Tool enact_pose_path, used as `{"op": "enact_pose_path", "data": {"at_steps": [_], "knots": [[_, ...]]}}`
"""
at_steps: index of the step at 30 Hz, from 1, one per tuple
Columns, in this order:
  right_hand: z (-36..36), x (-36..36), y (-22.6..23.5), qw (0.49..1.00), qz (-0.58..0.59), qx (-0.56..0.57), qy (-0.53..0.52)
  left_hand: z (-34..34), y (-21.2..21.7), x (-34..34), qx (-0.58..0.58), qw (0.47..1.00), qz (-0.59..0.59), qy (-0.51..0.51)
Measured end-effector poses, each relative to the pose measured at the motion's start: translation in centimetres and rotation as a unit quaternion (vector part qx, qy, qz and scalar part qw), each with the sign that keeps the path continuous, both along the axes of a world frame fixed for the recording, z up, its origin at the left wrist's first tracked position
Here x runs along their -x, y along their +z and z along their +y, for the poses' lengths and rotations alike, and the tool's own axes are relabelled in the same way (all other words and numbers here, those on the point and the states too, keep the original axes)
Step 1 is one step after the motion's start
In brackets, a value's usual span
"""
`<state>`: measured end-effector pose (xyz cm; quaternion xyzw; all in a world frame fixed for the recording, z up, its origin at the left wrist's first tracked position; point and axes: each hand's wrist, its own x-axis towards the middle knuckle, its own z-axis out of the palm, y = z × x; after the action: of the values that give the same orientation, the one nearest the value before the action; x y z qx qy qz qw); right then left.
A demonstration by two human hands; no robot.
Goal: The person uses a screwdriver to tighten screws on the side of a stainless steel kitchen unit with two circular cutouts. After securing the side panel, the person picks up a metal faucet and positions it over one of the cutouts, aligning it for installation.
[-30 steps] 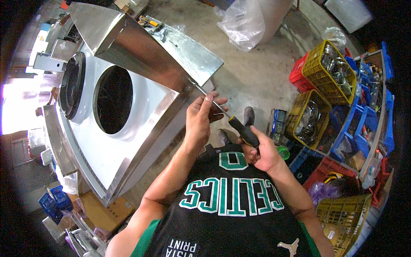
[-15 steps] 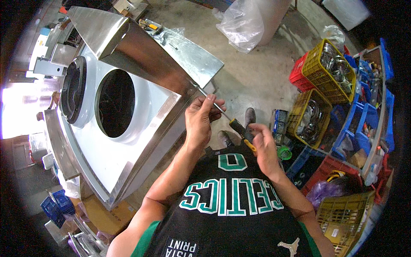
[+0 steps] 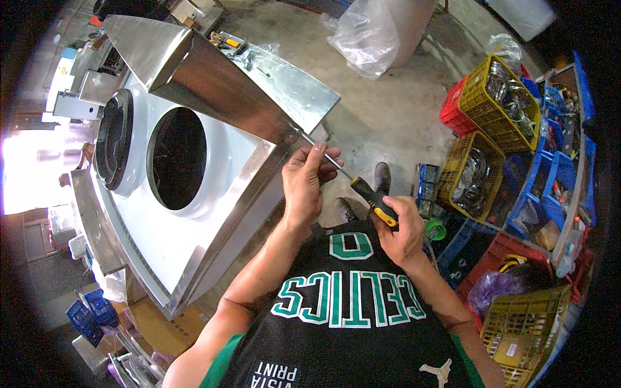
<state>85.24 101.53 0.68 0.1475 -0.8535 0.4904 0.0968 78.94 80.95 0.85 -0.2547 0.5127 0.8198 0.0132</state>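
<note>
Two hands share one screwdriver (image 3: 362,187): right hand (image 3: 400,227) gripping its handle, left hand (image 3: 304,181) pinching the shaft, best kept square to the steel hood (image 3: 259,123).

Your right hand (image 3: 402,227) wraps around a screwdriver (image 3: 352,182) with a black and yellow handle, gripping the handle's rear end so the front of it juts out above your fist. Its thin metal shaft slants up and to the left from there, passing under the fingertips of your left hand (image 3: 304,184), which pinch it near the tip. The tip meets the corner of a large stainless steel housing (image 3: 213,90), just above your left hand. This housing is a wide, shiny sheet-metal shell tilted on its side, stretching away to the left of both hands, with a white inner panel (image 3: 194,220) showing two round openings.
</note>
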Motion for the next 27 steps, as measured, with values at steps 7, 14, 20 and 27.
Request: {"op": "enact_pose_path", "data": {"at_steps": [7,14,20,27], "knots": [[1.2,0.7,0.3,0.94,-0.289,0.183,0.007,0.0,-0.3,0.3,0.01,1.0,0.0,0.002],[0.3,0.8,-0.2,0.998,0.047,-0.045,0.0,0.2,0.0,0.0,0.023,1.0,-0.004,0.018],[2.1,2.0,0.2,0.647,-0.607,0.46,0.026,0.4,0.5,-0.6,0.026,0.999,0.011,-0.036],[0.9,1.2,0.3,0.998,-0.059,0.015,-0.003,0.6,0.4,-0.6,0.011,1.0,0.001,-0.004]]}}
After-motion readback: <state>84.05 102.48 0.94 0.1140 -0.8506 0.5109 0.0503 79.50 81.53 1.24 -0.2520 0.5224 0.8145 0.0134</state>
